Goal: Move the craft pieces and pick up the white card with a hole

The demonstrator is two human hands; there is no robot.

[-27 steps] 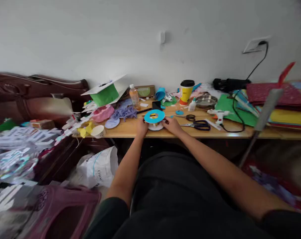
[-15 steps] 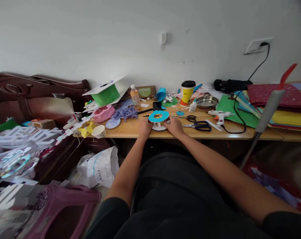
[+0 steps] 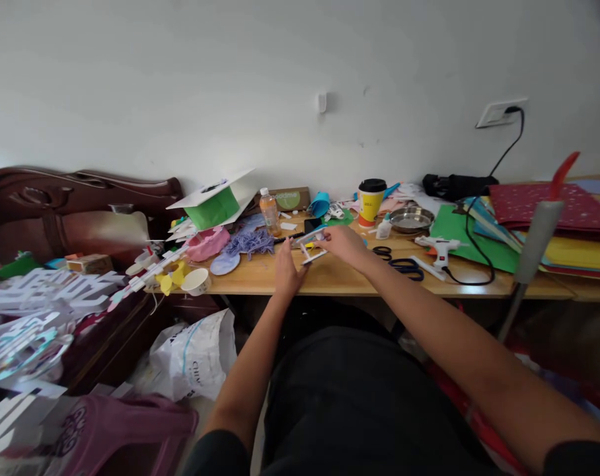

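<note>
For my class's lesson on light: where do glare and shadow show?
Head view: glare on the light-brown wooden table near the white plastic glue gun; head view: soft shadow right of the small white wall fitting; head view: darkness under the table.

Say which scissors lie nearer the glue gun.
The larger, dark blue-handled scissors; the smaller, black-handled scissors lie closer to the right hand.

Two hands, left hand [image 3: 287,268] and right hand [image 3: 345,246], are holding one white-and-blue craft piece [image 3: 316,257]. Right: two pairs of scissors [image 3: 406,267] and one glue gun [image 3: 442,248] are lying. Far right: one lidded yellow cup [image 3: 371,203], one glue bottle [image 3: 384,228], one metal dish [image 3: 411,219] are resting. Far, left of centre: one drink bottle [image 3: 269,211] is standing. Near left: one white paper cup [image 3: 195,282] is sitting.
</note>
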